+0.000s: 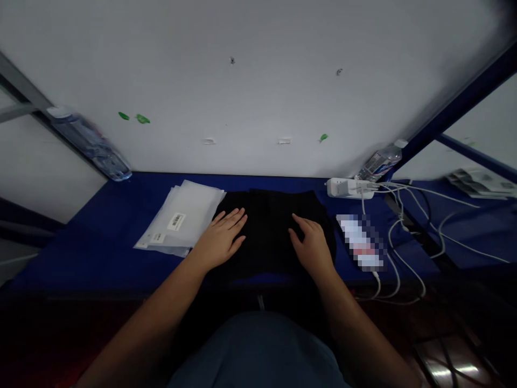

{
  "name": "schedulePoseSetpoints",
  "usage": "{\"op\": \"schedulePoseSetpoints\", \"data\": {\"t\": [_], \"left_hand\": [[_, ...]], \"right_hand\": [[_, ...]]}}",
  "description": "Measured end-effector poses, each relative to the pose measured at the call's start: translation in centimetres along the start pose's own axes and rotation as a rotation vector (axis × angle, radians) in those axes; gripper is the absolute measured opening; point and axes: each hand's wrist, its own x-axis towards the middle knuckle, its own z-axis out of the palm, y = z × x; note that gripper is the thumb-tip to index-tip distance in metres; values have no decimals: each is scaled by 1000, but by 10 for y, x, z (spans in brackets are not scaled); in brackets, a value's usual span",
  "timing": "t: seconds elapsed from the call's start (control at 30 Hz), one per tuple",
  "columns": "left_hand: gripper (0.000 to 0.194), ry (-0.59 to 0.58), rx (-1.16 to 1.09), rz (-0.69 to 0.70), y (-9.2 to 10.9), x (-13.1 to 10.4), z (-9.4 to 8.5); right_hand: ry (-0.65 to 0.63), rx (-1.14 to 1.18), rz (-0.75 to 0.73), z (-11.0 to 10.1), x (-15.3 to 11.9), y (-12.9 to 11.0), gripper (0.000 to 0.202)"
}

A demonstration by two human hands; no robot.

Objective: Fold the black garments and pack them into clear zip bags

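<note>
A piece of black cloth [269, 231], perhaps a garment, lies spread on the blue tabletop in front of me. Its exact kind does not show in the dark fabric. My left hand [220, 237] rests flat on its left part, fingers stretched out and thumb apart. On the right part lies my right hand [313, 245], its fingers extended and the thumb spread. Neither hand grips anything. Left of the cloth, close to my left hand, is a stack of translucent white plastic bags [183, 207] with barcode labels; its right edge meets the cloth.
A phone [359, 242] with a blurred screen lies right of the cloth. Behind it sits a white power strip [349, 188] with several white cables. Water bottles stand at the left [91, 143] and right [382, 161]. A white wall [258, 108] closes off the back of the blue table [100, 231].
</note>
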Motion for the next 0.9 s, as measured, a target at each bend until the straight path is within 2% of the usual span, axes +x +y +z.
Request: {"op": "schedulePoseSetpoints", "data": {"t": [0.17,0.3,0.47,0.63,0.77,0.9], "left_hand": [[53,6,-2,7,-1,0,1],[52,31,-26,17,-1,-1,-2],[52,84,-68,22,1,-1,-5],[58,28,-83,48,2,-1,-1],[61,4,-70,66,1,0,5],[61,7,-59,68,-3,0,10]], "right_hand": [[19,268,-2,-2,2,-12,44],[79,283,65,-3,4,-15,38],[190,257,143,-13,8,7,36],[255,59,195,-33,9,29,43],[322,0,122,-36,5,12,45],[338,9,-29,-21,5,-21,42]]}}
